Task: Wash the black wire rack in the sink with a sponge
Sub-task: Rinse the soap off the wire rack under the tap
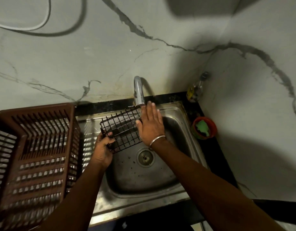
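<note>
The black wire rack (pixel 123 129) is held tilted over the steel sink (pixel 177 185), under the tap's spout. My left hand (pixel 102 150) grips its near left corner. My right hand (pixel 150 124) lies flat with fingers spread against the rack's right end, holding nothing. A green sponge (pixel 202 128) sits in a small red-rimmed bowl (pixel 210 122) on the counter to the right of the sink, apart from both hands.
A curved chrome tap (pixel 138 90) rises behind the sink. A large brown plastic dish basket (pixel 32 147) stands on the drainboard at the left. A small bottle (pixel 196 88) stands in the back right corner. The drain (pixel 145 157) lies in the basin's middle.
</note>
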